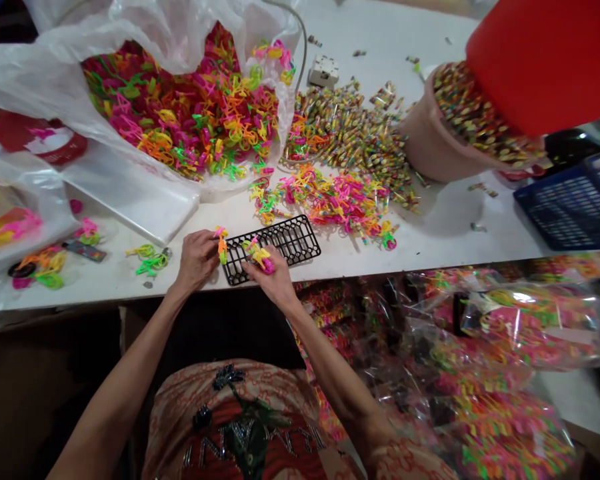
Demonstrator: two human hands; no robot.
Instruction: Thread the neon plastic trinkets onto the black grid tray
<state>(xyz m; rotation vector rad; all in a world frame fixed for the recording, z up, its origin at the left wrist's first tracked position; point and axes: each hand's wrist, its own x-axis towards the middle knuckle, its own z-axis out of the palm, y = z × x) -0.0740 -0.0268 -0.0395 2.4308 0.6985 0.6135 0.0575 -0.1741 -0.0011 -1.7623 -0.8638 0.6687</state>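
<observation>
A black plastic grid rack point(300, 241) lies slightly tilted near the table's front edge, between my hands. At its left end, my left hand point(199, 259) is closed with fingertips on a small orange, pink and yellow plastic piece point(222, 245). My right hand point(275, 279) reaches over the rack's middle, its fingers wrapped round several small yellow, pink and green plastic pieces point(261, 257). Just behind the rack is a pile of bright plastic pieces with small tubes point(340, 200). Exact shapes of the held pieces are too small to make out.
A large clear bag point(180, 127) of coloured plastic pieces stands behind on the left. Small patterned tubes point(350, 127) are heaped at the back, beside a tipped bucket point(425, 133) of more tubes. A blue basket point(565, 200) sits right; packed bags point(540, 327) lie below the table edge.
</observation>
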